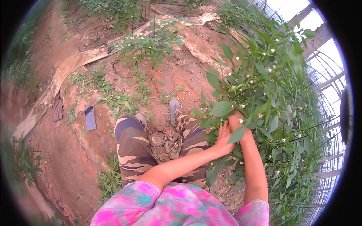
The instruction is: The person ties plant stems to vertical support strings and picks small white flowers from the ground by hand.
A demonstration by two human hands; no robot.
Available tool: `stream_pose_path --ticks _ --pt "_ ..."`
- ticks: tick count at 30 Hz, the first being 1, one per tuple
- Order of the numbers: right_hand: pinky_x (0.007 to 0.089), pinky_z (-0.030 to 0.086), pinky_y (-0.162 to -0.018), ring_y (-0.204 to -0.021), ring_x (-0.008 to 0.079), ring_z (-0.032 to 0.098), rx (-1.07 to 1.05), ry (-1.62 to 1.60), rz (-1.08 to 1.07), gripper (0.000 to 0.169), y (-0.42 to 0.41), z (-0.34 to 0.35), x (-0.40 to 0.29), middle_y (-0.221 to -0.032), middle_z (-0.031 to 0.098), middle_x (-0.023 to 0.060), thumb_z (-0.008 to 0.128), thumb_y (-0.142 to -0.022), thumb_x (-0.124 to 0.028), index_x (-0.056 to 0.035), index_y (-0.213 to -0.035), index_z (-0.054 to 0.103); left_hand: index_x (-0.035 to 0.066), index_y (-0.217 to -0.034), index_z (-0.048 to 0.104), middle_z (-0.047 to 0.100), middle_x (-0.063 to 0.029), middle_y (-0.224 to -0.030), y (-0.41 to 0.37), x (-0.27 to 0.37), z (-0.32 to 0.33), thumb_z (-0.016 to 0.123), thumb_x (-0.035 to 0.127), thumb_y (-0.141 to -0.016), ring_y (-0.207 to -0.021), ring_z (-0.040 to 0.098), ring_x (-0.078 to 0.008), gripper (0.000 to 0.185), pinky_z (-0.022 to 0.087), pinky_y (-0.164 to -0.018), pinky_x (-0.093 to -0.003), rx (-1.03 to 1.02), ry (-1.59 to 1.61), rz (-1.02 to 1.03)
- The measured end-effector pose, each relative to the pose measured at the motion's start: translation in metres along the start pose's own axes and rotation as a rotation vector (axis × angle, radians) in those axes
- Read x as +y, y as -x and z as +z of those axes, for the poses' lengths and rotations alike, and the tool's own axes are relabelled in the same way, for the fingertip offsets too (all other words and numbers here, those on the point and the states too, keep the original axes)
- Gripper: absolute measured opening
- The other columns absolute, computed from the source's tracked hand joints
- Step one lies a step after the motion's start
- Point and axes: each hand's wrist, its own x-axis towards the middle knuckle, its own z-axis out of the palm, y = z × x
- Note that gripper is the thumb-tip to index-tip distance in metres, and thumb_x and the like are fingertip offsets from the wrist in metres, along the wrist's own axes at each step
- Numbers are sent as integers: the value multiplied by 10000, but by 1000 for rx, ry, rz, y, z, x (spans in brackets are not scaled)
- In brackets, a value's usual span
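Observation:
Both of my hands reach into a leafy plant with small white flowers [263, 76], which looks like a pepper plant, on the right. My left hand [225, 138] lies against its lower leaves, fingers pointing up among the stems. Right beside it, my right hand [236, 121] is partly covered by leaves and a white flower. The two hands touch or nearly touch. Whatever the fingers hold is hidden by foliage. A slender green pepper [236, 88] seems to hang above the hands.
A smartphone [90, 118] lies on the reddish soil at left, near a dark cloth [58, 108]. A long pale fabric strip [82, 58] crosses the ground. Smaller plants [150, 45] grow ahead, and pulled weeds [96, 80] lie nearby. A greenhouse frame [328, 82] stands at right.

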Motion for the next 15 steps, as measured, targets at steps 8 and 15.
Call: stream_pose_path --ticks 8,15 --pt "418 463 -666 -839 366 588 -298 -174 137 145 -27 38 65 -792 592 230 529 -797 -113 6 -862 580 -65 -1279 398 336 -262 -1368 23 36 -36 597 199 -809 -1318 239 -437 575 231 -1071 -518 -61 -623 55" --pt "423 446 -699 -830 384 562 259 -64 339 139 -10 52 100 -778 576 223 548 -772 -78 15 -872 572 -92 -1296 333 277 -308 -1378 33 15 -37 511 55 -769 -1268 291 -474 575 298 -1032 -509 -82 -653 161"
